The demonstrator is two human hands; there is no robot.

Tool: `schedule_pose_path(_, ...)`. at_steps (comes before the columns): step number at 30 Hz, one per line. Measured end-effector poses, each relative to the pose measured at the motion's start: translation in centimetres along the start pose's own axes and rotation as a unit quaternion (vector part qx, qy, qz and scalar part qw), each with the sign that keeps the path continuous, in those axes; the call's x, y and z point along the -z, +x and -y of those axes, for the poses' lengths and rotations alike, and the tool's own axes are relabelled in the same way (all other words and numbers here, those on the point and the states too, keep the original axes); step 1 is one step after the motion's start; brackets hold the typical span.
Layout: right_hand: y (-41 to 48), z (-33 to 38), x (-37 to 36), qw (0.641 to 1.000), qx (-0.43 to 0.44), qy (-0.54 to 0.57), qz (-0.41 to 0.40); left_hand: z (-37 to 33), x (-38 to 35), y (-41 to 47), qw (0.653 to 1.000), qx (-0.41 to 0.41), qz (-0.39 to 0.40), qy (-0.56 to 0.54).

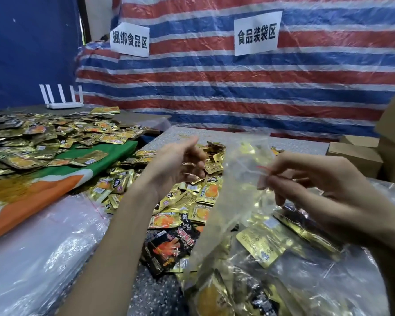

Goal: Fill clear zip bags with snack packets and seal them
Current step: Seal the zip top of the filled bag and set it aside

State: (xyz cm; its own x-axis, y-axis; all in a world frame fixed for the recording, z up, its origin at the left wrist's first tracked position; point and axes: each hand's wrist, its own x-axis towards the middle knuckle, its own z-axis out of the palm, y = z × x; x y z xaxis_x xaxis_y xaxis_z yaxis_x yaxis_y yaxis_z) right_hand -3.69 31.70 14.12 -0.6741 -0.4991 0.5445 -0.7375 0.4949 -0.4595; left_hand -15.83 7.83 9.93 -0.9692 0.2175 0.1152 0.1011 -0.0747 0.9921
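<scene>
Right hand (317, 185) raised over the surface, thumb and forefinger pinched on the red-lined mouth of a clear zip bag (233, 201). Bag hanging slack from that pinch, slanting down toward the body, lower end lost among the plastic there. Left hand (180, 160) level with the right and just across from it, palm turned inward, fingers loosely curled and blurred, nothing plainly held, a little apart from the bag's edge.

Between and below both hands, loose snack packets (192, 201) heaped on the speckled grey surface (187, 133). Mostly gold foil, with one black packet (169, 245) just beside the left forearm. Under the right hand and wrist, more gold packets inside clear filled bags (271, 281).

Left of the left arm, a flat stack of clear plastic bags (43, 236). Beyond that stack, a green and orange cloth (55, 179) carrying a second, wider heap of gold packets (32, 137). Past that heap, a white router (62, 103) with its antennas upright. Far to the right of the right hand, brown cardboard boxes (356, 153) stacked at the surface's edge.

Beyond both hands, a red, white and blue striped tarp (214, 87) under clear film as the back wall, with two white paper signs (257, 34) in black Chinese characters stuck on it. Off to the far left, a plain blue tarp (21, 53).
</scene>
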Motion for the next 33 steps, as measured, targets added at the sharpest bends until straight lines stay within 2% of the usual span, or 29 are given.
schedule_pose_path(2, 0.0, -0.3, 0.0, 1.000, -0.011, 0.011, -0.011, 2.3, 0.3, 1.4, 0.981, -0.005, -0.065, 0.182)
schedule_pose_path(4, 0.1, -0.7, 0.0, 0.999, -0.025, 0.017, -0.014, 5.2, 0.4, 2.7, 0.915, 0.003, -0.071, 0.397)
schedule_pose_path(5, 0.1, -0.7, 0.0, 0.999, -0.031, 0.014, -0.010, 6.7, 0.3, 3.2, 0.886, 0.030, -0.046, 0.460)
schedule_pose_path(8, 0.2, -0.6, -0.1, 0.999, -0.047, 0.007, 0.012, 10.5, -0.1, 3.9, 0.831, 0.131, 0.028, 0.539)
schedule_pose_path(10, 0.2, -0.5, -0.2, 0.999, -0.049, -0.001, 0.022, 11.6, -0.4, 4.0, 0.806, 0.141, 0.011, 0.575)
schedule_pose_path(11, 0.2, -0.5, -0.3, 0.999, -0.046, -0.006, 0.025, 11.8, -0.3, 4.1, 0.813, 0.137, -0.014, 0.566)
schedule_pose_path(15, 0.3, -0.5, -0.6, 0.998, -0.053, -0.013, 0.028, 11.2, -0.1, 4.2, 0.910, 0.117, -0.073, 0.391)
schedule_pose_path(19, 0.3, -0.6, -0.8, 0.997, -0.065, -0.022, 0.041, 8.7, 0.2, 3.6, 0.960, 0.086, -0.080, 0.256)
schedule_pose_path(21, 0.4, -0.7, -1.0, 0.996, -0.075, -0.031, 0.044, 6.5, 0.8, 2.9, 0.971, 0.050, -0.087, 0.217)
schedule_pose_path(25, 0.3, -0.7, -1.3, 0.994, -0.076, -0.051, 0.060, 1.1, 1.7, 0.7, 0.954, -0.095, -0.158, 0.238)
schedule_pose_path(27, 0.3, -0.7, -1.5, 0.994, -0.074, -0.055, 0.065, -1.5, 1.8, -1.1, 0.928, -0.197, -0.215, 0.234)
schedule_pose_path(31, 0.5, -0.5, -2.0, 0.992, -0.072, -0.065, 0.076, -5.6, 1.2, -5.3, 0.872, -0.370, -0.295, 0.127)
schedule_pose_path(33, 0.5, -0.4, -2.3, 0.992, -0.069, -0.072, 0.071, -6.8, 0.6, -6.8, 0.862, -0.399, -0.302, 0.084)
